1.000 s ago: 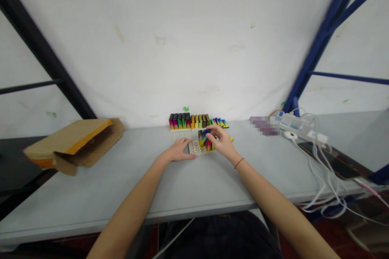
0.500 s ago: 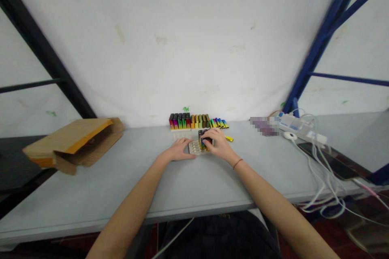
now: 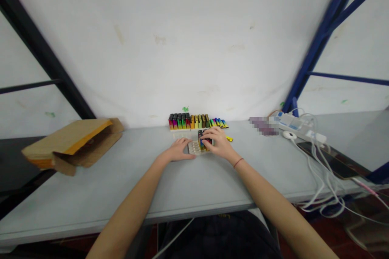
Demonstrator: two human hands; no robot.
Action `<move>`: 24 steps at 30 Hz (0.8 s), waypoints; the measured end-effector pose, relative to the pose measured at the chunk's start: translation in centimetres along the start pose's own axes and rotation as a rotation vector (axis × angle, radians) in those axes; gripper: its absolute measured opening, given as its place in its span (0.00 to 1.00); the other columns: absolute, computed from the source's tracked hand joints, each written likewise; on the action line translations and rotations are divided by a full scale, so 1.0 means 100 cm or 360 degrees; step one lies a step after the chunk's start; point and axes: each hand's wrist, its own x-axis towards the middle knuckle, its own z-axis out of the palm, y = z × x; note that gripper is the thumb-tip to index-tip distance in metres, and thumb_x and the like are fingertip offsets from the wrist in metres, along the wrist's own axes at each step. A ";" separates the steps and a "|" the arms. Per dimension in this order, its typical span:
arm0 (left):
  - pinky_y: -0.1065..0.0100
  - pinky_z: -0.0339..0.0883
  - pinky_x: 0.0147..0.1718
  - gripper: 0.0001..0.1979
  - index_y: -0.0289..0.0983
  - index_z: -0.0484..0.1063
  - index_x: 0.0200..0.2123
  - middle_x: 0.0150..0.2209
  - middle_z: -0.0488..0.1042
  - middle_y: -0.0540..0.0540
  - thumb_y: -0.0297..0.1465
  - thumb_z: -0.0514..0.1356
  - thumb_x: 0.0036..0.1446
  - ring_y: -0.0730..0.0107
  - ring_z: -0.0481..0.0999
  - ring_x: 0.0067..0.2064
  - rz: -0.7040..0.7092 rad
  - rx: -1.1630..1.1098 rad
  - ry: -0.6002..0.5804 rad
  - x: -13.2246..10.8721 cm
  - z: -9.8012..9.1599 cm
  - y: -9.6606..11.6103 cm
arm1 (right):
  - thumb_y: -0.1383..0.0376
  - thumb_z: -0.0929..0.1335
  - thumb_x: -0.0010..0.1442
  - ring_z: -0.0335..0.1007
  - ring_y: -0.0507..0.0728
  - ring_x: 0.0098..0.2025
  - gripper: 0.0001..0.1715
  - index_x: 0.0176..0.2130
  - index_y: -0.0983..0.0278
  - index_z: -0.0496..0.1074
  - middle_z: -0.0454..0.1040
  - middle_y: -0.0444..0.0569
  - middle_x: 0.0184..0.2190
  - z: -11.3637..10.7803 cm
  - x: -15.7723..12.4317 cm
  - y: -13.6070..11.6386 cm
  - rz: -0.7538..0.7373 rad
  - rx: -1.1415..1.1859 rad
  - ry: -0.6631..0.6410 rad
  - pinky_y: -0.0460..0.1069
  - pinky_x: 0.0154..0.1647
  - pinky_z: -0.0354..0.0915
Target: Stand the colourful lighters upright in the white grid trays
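Note:
A small pale tray with rows of slots lies on the grey table in front of me. Several dark-topped lighters stand at its right part; its left slots are bare. My left hand grips the tray's left end, thumb along the front edge and fingers toward the back. Over the right part, my right hand has its fingers closed around a lighter with a blue and dark body, partly covered by the fingers. A yellow lighter lies flat just beyond my right hand.
Against the wall stand rows of coloured lighters and yellowish ones, with several lying beside them. An opened cardboard box sits at the left. A power strip, white cables and a dark phone-like slab occupy the right.
Hardly anything differs. My right hand has shifted very slightly over the tray; my left hand keeps its place.

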 end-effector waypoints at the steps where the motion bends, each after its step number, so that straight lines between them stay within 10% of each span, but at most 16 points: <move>1: 0.56 0.54 0.57 0.40 0.36 0.60 0.58 0.54 0.64 0.38 0.52 0.61 0.46 0.48 0.62 0.57 0.0001 -0.0002 0.0001 0.000 0.000 0.000 | 0.62 0.66 0.59 0.66 0.58 0.47 0.09 0.37 0.60 0.77 0.75 0.50 0.41 -0.003 0.001 0.002 0.0023 -0.0005 0.0057 0.58 0.52 0.58; 7: 0.56 0.52 0.58 0.39 0.39 0.60 0.58 0.56 0.63 0.40 0.52 0.61 0.47 0.48 0.61 0.58 0.0025 -0.0030 -0.0007 0.000 0.000 -0.002 | 0.65 0.62 0.61 0.68 0.58 0.44 0.13 0.35 0.63 0.76 0.76 0.51 0.37 -0.016 0.001 0.033 0.0269 -0.0117 0.0329 0.55 0.49 0.61; 17: 0.56 0.54 0.57 0.39 0.39 0.60 0.58 0.57 0.63 0.39 0.52 0.61 0.47 0.49 0.62 0.58 0.0020 -0.0033 -0.0001 -0.001 -0.001 -0.002 | 0.60 0.64 0.60 0.69 0.62 0.43 0.15 0.34 0.68 0.75 0.73 0.63 0.39 -0.008 -0.025 0.072 0.1089 -0.0806 -0.0375 0.54 0.43 0.61; 24: 0.56 0.54 0.58 0.40 0.39 0.60 0.59 0.57 0.62 0.39 0.53 0.61 0.47 0.48 0.61 0.59 -0.0002 -0.0033 -0.0015 -0.002 -0.003 0.000 | 0.69 0.62 0.57 0.70 0.60 0.34 0.11 0.43 0.66 0.64 0.74 0.54 0.33 -0.003 -0.021 0.077 0.1092 -0.0362 -0.0140 0.53 0.37 0.62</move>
